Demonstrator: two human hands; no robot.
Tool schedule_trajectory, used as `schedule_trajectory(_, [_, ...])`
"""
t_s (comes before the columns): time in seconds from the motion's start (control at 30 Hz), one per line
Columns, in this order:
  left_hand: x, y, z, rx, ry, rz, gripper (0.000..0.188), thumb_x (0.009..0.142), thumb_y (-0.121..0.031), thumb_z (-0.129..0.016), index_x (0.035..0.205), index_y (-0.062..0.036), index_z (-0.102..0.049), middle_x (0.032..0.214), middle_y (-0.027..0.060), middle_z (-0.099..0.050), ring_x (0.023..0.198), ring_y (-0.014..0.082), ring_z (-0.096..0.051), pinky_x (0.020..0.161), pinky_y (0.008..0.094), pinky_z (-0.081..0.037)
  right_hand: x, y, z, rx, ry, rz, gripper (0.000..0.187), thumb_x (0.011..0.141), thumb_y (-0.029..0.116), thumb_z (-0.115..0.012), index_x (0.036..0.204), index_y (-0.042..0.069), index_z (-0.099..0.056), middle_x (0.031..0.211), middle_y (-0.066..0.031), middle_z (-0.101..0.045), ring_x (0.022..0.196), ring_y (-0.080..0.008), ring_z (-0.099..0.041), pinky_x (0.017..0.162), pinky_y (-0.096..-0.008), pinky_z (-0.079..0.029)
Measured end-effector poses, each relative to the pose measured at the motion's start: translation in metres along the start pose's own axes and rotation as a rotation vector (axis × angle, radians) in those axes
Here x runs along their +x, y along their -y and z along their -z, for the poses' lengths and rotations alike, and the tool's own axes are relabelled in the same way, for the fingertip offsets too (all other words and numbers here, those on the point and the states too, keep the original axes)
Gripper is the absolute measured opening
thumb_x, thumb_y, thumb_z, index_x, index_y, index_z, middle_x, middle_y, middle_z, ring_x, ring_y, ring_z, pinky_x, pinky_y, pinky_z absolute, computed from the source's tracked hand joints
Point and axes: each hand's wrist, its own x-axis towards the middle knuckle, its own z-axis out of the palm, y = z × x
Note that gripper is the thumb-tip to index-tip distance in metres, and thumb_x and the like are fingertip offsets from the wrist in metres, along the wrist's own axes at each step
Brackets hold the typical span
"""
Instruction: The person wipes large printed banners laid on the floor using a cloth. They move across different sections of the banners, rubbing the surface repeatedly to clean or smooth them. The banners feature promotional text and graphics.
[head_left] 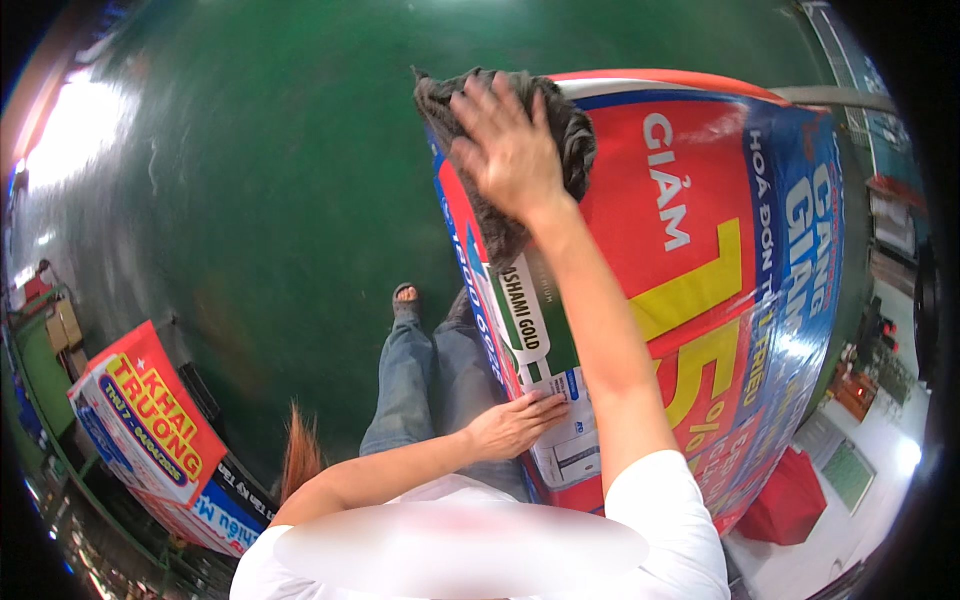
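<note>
The dark grey cloth (497,228) lies bunched on the far left corner of the red-and-blue banner (615,250), directly under the right grip (508,150). That grip is flat, its fingers spread apart and slightly blurred, the palm laid on the cloth, which shows past it on both sides and below. What carries the banner I cannot tell. The left grip (514,425) rests on the banner's near left edge, well apart from the cloth, fingers together and straight; whether it clamps the edge I cannot tell. Beside that edge are the person's legs (408,385), in jeans, above the green floor (280,180). Further left stands a printed sign (150,420); a red cover (785,498) sits at lower right.
</note>
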Motion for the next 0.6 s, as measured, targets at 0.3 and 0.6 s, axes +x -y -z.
schedule_trajectory(0.3, [0.018, 0.08, 0.039, 0.18, 0.055, -0.074, 0.057, 0.087, -0.027, -0.05, 0.143, -0.0175, -0.041, 0.154, -0.0039, -0.032, 0.144, 0.0129, -0.025, 0.116, 0.0385, -0.013, -0.089, -0.142, 0.065, -0.074, 0.17, 0.162, 0.044, 0.087, 0.017, -0.056, 0.129, 0.003, -0.056, 0.139, -0.016, -0.05, 0.134, -0.0314, -0.041, 0.114, -0.0431, -0.028])
schedule_trajectory(0.6, [0.022, 0.081, 0.04, 0.13, 0.027, -0.064, 0.055, 0.087, -0.023, -0.055, 0.141, -0.0157, -0.044, 0.15, -0.0007, -0.039, 0.139, 0.0142, -0.035, 0.108, 0.0322, -0.027, -0.077, -0.207, 0.085, -0.489, 0.028, -0.344, 0.038, 0.086, 0.025, -0.048, 0.107, -0.002, -0.062, 0.113, -0.0237, -0.061, 0.101, -0.0363, -0.059, 0.096, -0.052, -0.04])
